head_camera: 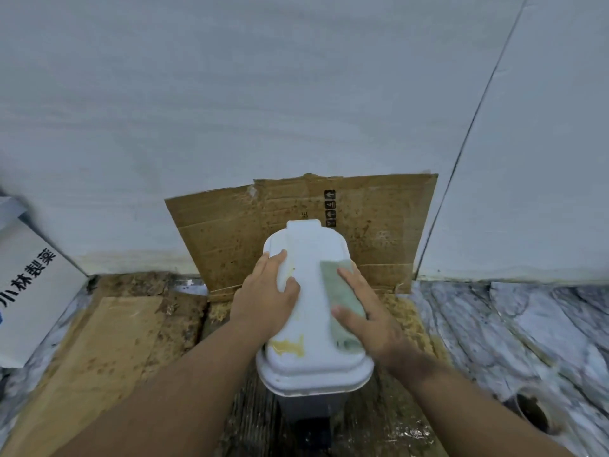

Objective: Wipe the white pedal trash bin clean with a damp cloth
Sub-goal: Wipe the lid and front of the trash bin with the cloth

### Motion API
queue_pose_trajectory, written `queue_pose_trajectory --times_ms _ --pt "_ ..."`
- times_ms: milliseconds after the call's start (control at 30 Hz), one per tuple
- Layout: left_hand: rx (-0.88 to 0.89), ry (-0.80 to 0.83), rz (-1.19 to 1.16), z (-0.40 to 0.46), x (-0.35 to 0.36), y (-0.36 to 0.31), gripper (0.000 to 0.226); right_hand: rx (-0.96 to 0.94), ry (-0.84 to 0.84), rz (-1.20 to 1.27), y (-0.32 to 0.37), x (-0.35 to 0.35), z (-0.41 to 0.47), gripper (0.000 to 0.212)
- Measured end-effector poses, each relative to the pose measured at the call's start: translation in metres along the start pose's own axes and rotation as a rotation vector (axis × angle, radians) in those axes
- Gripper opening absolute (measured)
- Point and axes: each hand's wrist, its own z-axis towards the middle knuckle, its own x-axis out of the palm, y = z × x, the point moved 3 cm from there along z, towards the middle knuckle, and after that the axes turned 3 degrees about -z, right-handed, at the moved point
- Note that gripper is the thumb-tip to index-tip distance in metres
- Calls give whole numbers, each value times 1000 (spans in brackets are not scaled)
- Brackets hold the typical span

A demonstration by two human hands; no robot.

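The white pedal trash bin (313, 311) is seen at lower centre of the frame, its lid's long axis running from the viewer toward the stained cardboard sheet (369, 225) propped against the wall. The left hand (268, 298) is laid flat, gripping nothing, on the lid's left side. The right hand (369, 319) is pressed flat on a pale green cloth (336, 282) along the right side. A yellow stain (288, 346) remains at the near left, closer to the left hand, so the cloth would probably have to be drawn leftward and toward the viewer.
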Motion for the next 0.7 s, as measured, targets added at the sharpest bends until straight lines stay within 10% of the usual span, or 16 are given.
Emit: queue_pose_trajectory --times_ms 233,700 --pt "4 13 -23 -2 0 0 72 13 -139 -244 8 20 -69 67" --pt "13 11 16 5 3 -1 69 175 19 -362 28 -17 162 73"
